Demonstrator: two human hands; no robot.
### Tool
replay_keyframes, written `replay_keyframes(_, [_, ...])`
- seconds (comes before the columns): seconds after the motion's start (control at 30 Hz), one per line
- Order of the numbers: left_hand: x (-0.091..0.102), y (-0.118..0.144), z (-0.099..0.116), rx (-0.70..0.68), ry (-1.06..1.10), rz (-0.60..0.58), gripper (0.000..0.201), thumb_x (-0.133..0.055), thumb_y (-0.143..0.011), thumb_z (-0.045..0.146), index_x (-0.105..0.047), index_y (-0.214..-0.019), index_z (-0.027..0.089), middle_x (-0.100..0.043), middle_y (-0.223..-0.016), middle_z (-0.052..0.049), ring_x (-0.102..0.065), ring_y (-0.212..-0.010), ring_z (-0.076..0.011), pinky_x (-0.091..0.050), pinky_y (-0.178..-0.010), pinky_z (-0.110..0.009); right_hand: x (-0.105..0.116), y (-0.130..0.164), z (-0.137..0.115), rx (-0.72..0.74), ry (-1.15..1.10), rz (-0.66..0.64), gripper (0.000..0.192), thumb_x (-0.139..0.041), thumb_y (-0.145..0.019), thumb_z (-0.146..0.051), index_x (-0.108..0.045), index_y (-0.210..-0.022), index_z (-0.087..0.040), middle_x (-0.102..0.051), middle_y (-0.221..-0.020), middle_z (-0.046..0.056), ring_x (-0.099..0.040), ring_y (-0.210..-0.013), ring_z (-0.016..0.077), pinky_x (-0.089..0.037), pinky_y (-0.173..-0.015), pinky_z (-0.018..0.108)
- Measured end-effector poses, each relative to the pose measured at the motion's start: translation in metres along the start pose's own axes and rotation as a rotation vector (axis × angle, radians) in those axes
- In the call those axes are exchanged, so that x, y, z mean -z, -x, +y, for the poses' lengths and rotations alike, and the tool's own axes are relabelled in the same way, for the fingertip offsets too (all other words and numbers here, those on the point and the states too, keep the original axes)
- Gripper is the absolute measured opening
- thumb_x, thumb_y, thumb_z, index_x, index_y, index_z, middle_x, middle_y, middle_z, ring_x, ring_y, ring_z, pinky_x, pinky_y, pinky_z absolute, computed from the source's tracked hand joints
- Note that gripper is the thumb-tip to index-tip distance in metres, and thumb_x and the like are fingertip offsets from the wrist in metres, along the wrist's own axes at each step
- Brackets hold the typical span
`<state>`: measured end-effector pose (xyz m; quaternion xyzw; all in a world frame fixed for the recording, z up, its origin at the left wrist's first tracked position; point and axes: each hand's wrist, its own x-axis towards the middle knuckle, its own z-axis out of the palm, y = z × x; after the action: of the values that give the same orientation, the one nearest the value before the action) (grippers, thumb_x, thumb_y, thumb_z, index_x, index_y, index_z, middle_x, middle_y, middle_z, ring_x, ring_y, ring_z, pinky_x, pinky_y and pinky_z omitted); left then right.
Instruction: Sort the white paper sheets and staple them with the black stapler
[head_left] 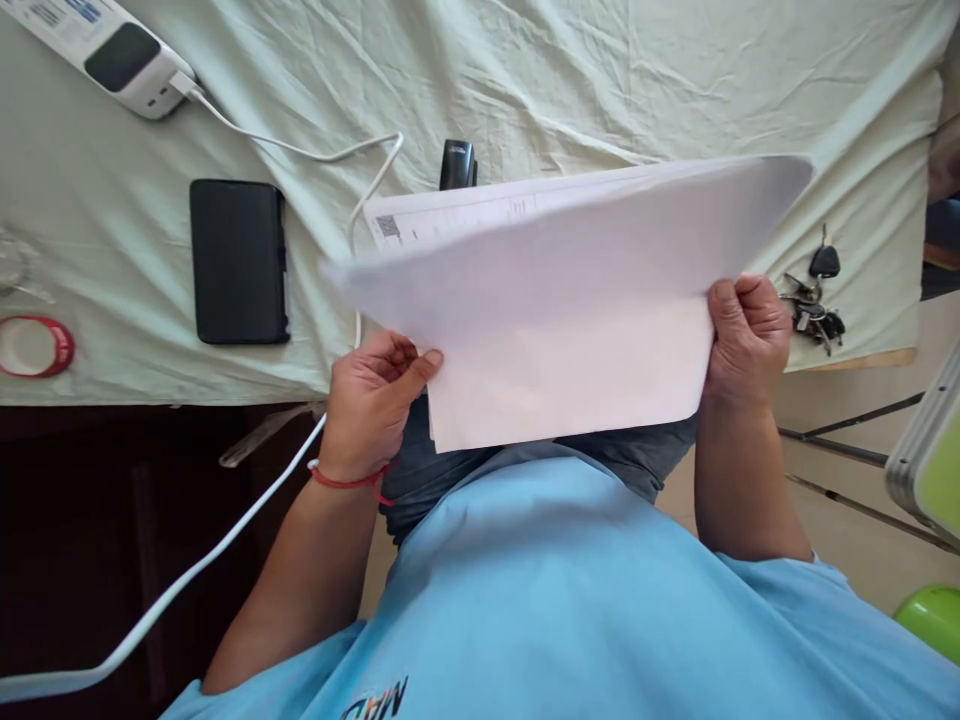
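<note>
A stack of paper sheets [570, 370] spans the space between my two hands, above my lap and the table's near edge. The left edge is pinched between the thumb and fingers of my left hand [379, 395]. My right hand [750, 335] grips the right edge with its thumb on top. The upper part of the sheets bends over, and a printed page with a square code shows at the far left corner. A black stapler-like object [457, 165] sticks out just beyond the papers, partly covered by them.
On the pale green tablecloth [570, 80] lie a black phone-like case [238, 262], a white power strip [142, 75] with a white cable [300, 152], a red tape roll [37, 346] and a bunch of keys [817, 310]. A folding metal frame [847, 455] stands at the right.
</note>
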<state>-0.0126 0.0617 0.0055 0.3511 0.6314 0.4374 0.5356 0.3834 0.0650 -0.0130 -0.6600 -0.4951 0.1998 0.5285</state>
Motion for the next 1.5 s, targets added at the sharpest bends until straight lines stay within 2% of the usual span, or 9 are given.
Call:
replay_keyframes(0.27, [0.001,-0.009,0.001,-0.253,-0.446,0.008,0.049,-0.08,-0.092,0.05,-0.054,-0.061,0.023,-0.047,-0.06,0.003,-0.041,-0.063,-0.0132,-0.033,-0.06,-0.028,-0.017,-0.01,0.017,-0.164,-0.059,-0.205,0.052,-0.088,-0.092,-0.076,-0.078,-0.108,-0.028,-0.08,-0.096,0.005,-0.071,-0.084,0.0227,-0.059,-0.073,0.038])
replay_keyframes(0.37, [0.001,-0.019,-0.001,-0.247,-0.576,-0.029,0.057,-0.07,-0.096,0.057,-0.044,-0.057,0.024,-0.03,-0.056,0.005,-0.026,-0.058,-0.0121,-0.02,-0.057,-0.032,-0.019,-0.01,0.027,-0.158,0.02,-0.237,0.048,-0.087,-0.095,-0.074,-0.075,-0.102,-0.028,-0.071,-0.083,0.001,-0.062,-0.074,0.019,-0.051,-0.066,0.034])
replay_keyframes(0.6, [0.002,-0.027,0.003,-0.215,-0.566,-0.096,0.062,-0.071,-0.096,0.061,-0.044,-0.055,0.024,-0.03,-0.056,0.003,-0.025,-0.058,-0.0128,-0.019,-0.055,-0.032,-0.023,-0.007,0.029,-0.258,-0.047,-0.186,0.048,-0.088,-0.092,-0.072,-0.074,-0.094,-0.027,-0.071,-0.081,0.001,-0.057,-0.07,0.0169,-0.048,-0.06,0.032])
replay_keyframes(0.73, [0.004,-0.026,0.001,-0.15,-0.441,-0.173,0.058,-0.086,-0.089,0.068,-0.06,-0.062,0.023,-0.051,-0.057,0.001,-0.042,-0.058,-0.014,-0.032,-0.052,-0.027,-0.026,-0.012,0.025,-0.255,-0.046,-0.184,0.05,-0.091,-0.089,-0.071,-0.067,-0.084,-0.027,-0.069,-0.078,0.001,-0.058,-0.07,0.017,-0.049,-0.06,0.032])
replay_keyframes(0.87, [0.008,-0.023,-0.003,-0.045,-0.256,-0.272,0.045,-0.101,-0.074,0.06,-0.085,-0.09,0.021,-0.085,-0.091,-0.008,-0.073,-0.08,-0.0236,-0.063,-0.07,-0.033,-0.023,-0.01,0.021,-0.168,0.008,-0.199,0.053,-0.08,-0.097,-0.078,-0.066,-0.09,-0.028,-0.066,-0.081,0.001,-0.056,-0.073,0.0174,-0.047,-0.064,0.033])
replay_keyframes(0.97, [0.01,-0.025,-0.003,-0.075,-0.339,-0.229,0.038,-0.095,-0.082,0.056,-0.079,-0.077,0.022,-0.077,-0.078,-0.005,-0.063,-0.069,-0.0193,-0.052,-0.06,-0.029,-0.017,-0.006,0.02,-0.057,0.206,-0.199,0.053,-0.073,-0.104,-0.078,-0.062,-0.087,-0.028,-0.057,-0.075,-0.001,-0.048,-0.071,0.0174,-0.042,-0.067,0.035])
replay_keyframes(1.13, [0.008,-0.03,-0.003,-0.171,-0.46,-0.149,0.071,-0.083,-0.095,0.068,-0.044,-0.055,0.023,-0.036,-0.056,0.002,-0.031,-0.056,-0.0112,-0.022,-0.05,-0.028,-0.013,-0.001,0.024,0.079,0.424,-0.214,0.06,-0.065,-0.109,-0.078,-0.043,-0.079,-0.031,-0.038,-0.068,-0.004,-0.036,-0.067,0.0177,-0.035,-0.071,0.039])
replay_keyframes(1.3, [0.008,-0.028,-0.006,-0.056,-0.242,-0.287,0.052,-0.105,-0.072,0.066,-0.084,-0.089,0.021,-0.082,-0.089,-0.008,-0.073,-0.08,-0.0242,-0.063,-0.069,-0.033,-0.015,0.0,0.026,0.073,0.413,-0.205,0.061,-0.059,-0.112,-0.08,-0.045,-0.08,-0.03,-0.041,-0.068,-0.003,-0.039,-0.067,0.0179,-0.036,-0.071,0.038])
replay_keyframes(1.5, [0.011,-0.03,-0.005,-0.096,-0.361,-0.213,0.047,-0.094,-0.081,0.061,-0.073,-0.069,0.021,-0.068,-0.068,-0.003,-0.056,-0.065,-0.0171,-0.046,-0.055,-0.028,-0.016,0.004,0.027,0.086,0.403,-0.185,0.059,-0.059,-0.113,-0.078,-0.043,-0.081,-0.03,-0.037,-0.07,-0.004,-0.037,-0.067,0.0175,-0.034,-0.072,0.038])
